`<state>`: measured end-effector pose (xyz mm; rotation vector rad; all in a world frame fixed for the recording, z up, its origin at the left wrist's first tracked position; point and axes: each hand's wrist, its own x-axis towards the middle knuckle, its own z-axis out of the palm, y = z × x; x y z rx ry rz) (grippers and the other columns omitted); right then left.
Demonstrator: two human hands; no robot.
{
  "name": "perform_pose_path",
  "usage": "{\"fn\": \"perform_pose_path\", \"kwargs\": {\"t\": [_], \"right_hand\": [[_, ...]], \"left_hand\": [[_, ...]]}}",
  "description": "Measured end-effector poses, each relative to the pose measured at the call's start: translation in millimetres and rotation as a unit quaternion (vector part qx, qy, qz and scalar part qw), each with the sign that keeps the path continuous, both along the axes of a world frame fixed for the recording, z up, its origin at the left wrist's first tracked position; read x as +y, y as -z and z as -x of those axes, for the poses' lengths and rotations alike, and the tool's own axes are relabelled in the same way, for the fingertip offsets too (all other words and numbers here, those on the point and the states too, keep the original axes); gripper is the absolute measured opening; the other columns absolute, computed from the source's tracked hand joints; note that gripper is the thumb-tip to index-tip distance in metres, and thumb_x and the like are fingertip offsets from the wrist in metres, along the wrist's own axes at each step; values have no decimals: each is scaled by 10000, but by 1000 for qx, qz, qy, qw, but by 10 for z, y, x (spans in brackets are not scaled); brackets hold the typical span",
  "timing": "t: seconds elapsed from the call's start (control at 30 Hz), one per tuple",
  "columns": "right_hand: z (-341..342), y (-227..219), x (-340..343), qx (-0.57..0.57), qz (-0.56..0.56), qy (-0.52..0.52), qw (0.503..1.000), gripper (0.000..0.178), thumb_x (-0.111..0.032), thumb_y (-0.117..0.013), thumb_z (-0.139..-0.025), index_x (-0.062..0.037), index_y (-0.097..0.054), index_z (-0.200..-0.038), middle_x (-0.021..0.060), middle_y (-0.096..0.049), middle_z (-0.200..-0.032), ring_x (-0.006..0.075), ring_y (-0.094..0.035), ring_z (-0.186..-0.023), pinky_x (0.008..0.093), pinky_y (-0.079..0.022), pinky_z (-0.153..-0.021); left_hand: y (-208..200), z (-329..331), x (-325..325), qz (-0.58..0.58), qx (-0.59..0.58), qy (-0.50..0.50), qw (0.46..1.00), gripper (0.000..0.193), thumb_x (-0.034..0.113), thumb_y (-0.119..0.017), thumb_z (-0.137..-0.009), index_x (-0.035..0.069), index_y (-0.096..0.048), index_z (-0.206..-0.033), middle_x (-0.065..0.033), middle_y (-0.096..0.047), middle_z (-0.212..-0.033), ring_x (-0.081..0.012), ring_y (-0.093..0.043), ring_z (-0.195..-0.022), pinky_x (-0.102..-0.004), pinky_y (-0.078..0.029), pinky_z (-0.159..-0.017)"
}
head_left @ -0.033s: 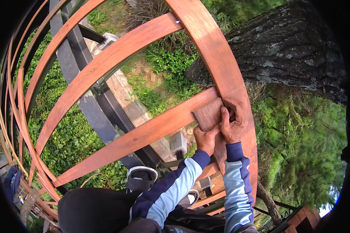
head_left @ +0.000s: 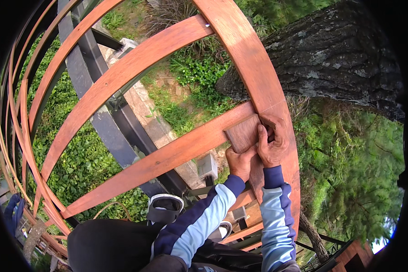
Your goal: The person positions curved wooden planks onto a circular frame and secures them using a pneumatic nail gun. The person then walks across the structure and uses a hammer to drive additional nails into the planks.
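Note:
A short brown wooden block (head_left: 241,134) lies against the reddish plank (head_left: 167,156), close to where that plank meets the wide curved board (head_left: 272,86). My left hand (head_left: 240,162) is closed on the block's lower edge, with its fingers mostly hidden beneath. Beside it, my right hand (head_left: 272,144) is closed too: the thumb points up along the block's right end and the fingers curl near the curved board. Whether the right fingers pinch something small between them is hidden.
More curved planks (head_left: 106,84) run to the left over a dark metal beam (head_left: 122,131). Greenery and a stone edge show below through the gaps. A thick tree trunk (head_left: 322,54) stands just past the curved board. My shoe (head_left: 165,207) is beside the beam.

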<state>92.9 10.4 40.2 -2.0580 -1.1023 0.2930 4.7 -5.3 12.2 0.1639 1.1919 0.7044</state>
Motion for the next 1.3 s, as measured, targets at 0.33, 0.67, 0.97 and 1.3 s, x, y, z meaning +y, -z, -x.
{"fn": "perform_pose_path", "kwargs": {"t": [0.33, 0.67, 0.97, 1.3], "right_hand": [[-86, 40, -143, 42, -39, 42, 997, 365, -47, -629, -811, -1, -560, -1167, 114, -603, -958, 182, -525, -708, 278, -453, -660], [287, -51, -1031, -148, 261, -37, 953, 1033, -659, -608, -733, -8, -268, -1459, 224, -263, -1500, 406, -121, -1431, 568, -23, -1127], [242, -62, -1028, -123, 270, -29, 955, 1025, -640, -632, -712, -44, -276, -1467, 178, -283, -1501, 377, -126, -1437, 576, -7, -1125], [230, -76, -1021, -123, 260, -29, 957, 1010, -642, -637, -714, -52, -292, -1457, 167, -311, -1477, 392, -162, -1418, 574, -20, -1126]], "left_hand": [[22, -46, 87, -9, -6, 24, 1000, 387, 24, -779, -690, -70, -624, -1032, -124, -659, -1023, -211, -642, -908, -321, -506, -811], [64, 22, 92, -27, 30, 86, 996, 376, 172, -843, -681, -52, -674, -932, -83, -676, -897, -167, -616, -743, -312, -506, -690], [-349, 763, 1076, -333, 211, 234, 888, 808, 682, -250, -934, 10, -623, -687, -77, -598, -612, -132, -545, -559, -253, -431, -553], [57, 90, 2129, -231, -341, 275, 869, 811, 713, -139, -916, 51, -486, -602, -140, -524, -596, -219, -454, -493, -304, -382, -481]]}}
